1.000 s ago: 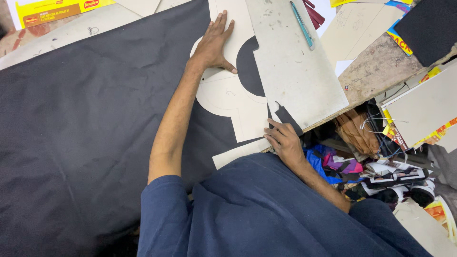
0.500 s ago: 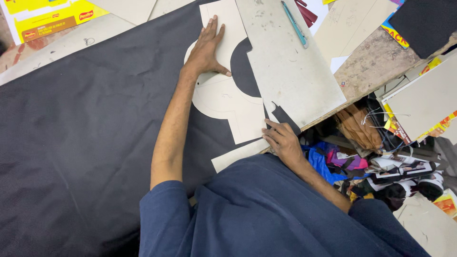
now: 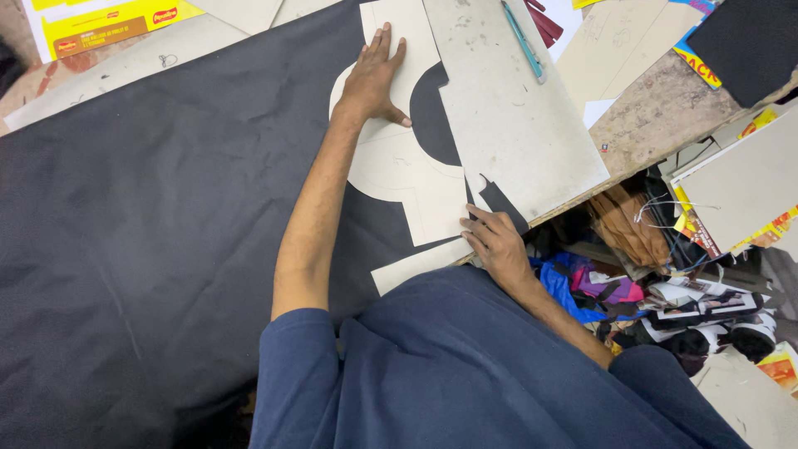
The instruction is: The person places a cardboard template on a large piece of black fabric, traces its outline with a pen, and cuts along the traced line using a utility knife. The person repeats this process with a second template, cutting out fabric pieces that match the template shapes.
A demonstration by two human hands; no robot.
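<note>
A large sheet of black fabric (image 3: 150, 224) covers the table. On it lies a pale cardboard pattern piece (image 3: 407, 170) with curved cut-outs. My left hand (image 3: 372, 76) lies flat with fingers spread on the far end of that pattern, pressing it onto the fabric. My right hand (image 3: 497, 241) rests at the near edge of the pattern, beside a small black fabric flap (image 3: 501, 202), fingers curled against the cardboard; what it grips, if anything, is hidden. A wide grey cardboard sheet (image 3: 515, 108) lies just right of the pattern.
A teal pen (image 3: 524, 41) lies on the grey sheet. Yellow printed packaging (image 3: 108, 21) sits at the far left. Beyond the table's right edge is a pile of fabric scraps, cards and bags (image 3: 665, 274). More cardboard (image 3: 748, 179) leans at the right.
My left hand has kept pressing the pattern and my right hand stays at its near edge; only the view has shifted slightly.
</note>
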